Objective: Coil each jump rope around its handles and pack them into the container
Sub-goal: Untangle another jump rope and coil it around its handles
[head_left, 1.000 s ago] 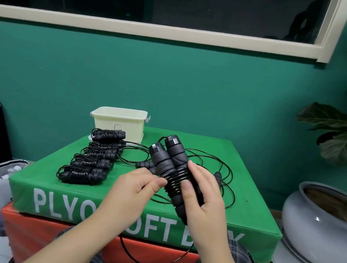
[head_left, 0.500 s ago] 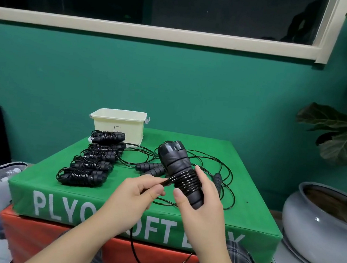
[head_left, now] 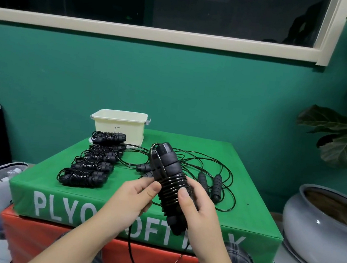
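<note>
A green soft plyo box (head_left: 179,225) stacked on an orange one (head_left: 52,238) fills the lower centre, carrying a cream container (head_left: 119,125) at its far left corner, five coiled jump ropes (head_left: 91,163) in a row down its left side, and loose ropes (head_left: 210,178) spread right of centre.

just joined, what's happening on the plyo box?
A person is coiling a jump rope: the right hand grips the paired handles while the left hand pinches the cord and winds it on; slack hangs below. Five coiled ropes lie in a row on the green box, more loose ropes behind. The cream container stands at the back; its inside isn't visible.
</note>
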Demonstrator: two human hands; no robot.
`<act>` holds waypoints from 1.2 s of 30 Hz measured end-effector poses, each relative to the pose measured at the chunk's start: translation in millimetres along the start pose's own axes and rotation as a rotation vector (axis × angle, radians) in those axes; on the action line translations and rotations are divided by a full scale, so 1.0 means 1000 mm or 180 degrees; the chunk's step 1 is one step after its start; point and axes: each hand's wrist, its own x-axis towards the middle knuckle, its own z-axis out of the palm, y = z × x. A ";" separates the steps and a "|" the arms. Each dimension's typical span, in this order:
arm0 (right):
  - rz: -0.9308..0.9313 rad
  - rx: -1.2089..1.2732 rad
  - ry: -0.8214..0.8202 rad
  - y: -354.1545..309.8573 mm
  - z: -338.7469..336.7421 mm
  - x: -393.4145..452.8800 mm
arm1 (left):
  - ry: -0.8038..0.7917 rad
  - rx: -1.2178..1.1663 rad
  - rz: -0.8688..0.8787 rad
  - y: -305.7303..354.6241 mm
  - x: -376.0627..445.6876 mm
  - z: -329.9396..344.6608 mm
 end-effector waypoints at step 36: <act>-0.0239 0.0175 0.0261 -0.007 0.000 -0.004 | -0.0040 0.0069 0.0101 0.011 0.003 -0.003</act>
